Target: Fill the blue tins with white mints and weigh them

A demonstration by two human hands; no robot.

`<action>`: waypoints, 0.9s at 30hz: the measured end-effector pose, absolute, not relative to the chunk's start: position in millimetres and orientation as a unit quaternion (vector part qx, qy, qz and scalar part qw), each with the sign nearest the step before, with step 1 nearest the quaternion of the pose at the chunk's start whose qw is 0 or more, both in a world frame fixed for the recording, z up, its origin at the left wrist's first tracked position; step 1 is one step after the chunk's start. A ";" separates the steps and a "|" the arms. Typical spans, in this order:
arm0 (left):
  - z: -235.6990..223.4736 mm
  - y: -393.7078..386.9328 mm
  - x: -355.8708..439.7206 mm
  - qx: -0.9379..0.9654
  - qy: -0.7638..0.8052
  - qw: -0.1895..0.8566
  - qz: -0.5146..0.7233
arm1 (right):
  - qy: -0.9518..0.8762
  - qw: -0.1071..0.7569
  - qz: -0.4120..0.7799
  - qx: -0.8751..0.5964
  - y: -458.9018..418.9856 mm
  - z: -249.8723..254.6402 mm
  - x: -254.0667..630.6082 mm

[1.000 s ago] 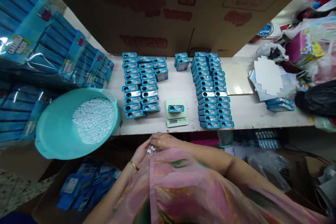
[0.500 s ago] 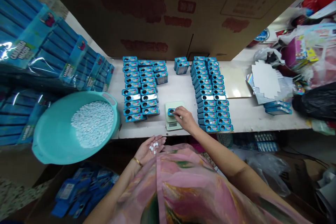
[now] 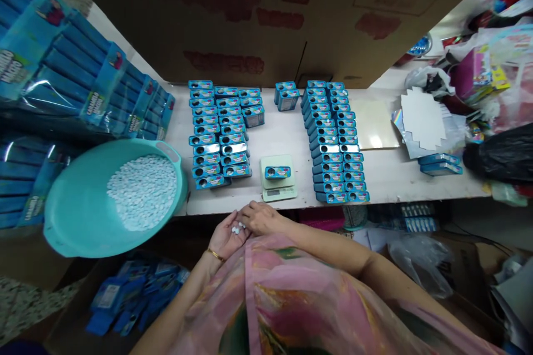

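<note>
Right hand (image 3: pixel 261 218) is back off the scale (image 3: pixel 288 184), now over the left hand (image 3: pixel 227 239). Left palm is up, cupped under a few white tablets (image 3: pixel 236 229); right fingers bent at its edge, can't tell if pinching one. Blue tin (image 3: pixel 277 172) sits on the scale, dark hole showing. Looks mid-batch: this tin in work, palm tablets not yet placed. Left tin block (image 3: pixel 207 158) and right tin block (image 3: pixel 332 167) flank it; fill unclear. Teal basin (image 3: pixel 77 227) holds plenty more.
</note>
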State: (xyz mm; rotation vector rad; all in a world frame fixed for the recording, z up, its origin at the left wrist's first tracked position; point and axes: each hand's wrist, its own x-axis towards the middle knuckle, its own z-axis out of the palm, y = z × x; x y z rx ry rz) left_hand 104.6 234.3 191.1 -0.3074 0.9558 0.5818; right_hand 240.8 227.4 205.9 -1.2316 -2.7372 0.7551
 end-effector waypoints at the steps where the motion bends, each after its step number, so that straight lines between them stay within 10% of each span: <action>1: 191.3 233.4 103.4 -0.147 0.457 0.835 0.269 | -0.888 0.014 0.239 -0.393 227.5 204.5 236.9; 23: 194.8 233.2 102.4 -0.124 0.444 0.863 0.207 | -0.926 0.010 0.259 -0.275 233.2 193.8 233.7; 27: 192.1 234.0 104.1 -0.124 0.441 0.860 0.225 | -0.889 0.174 0.252 -0.341 227.5 195.8 254.9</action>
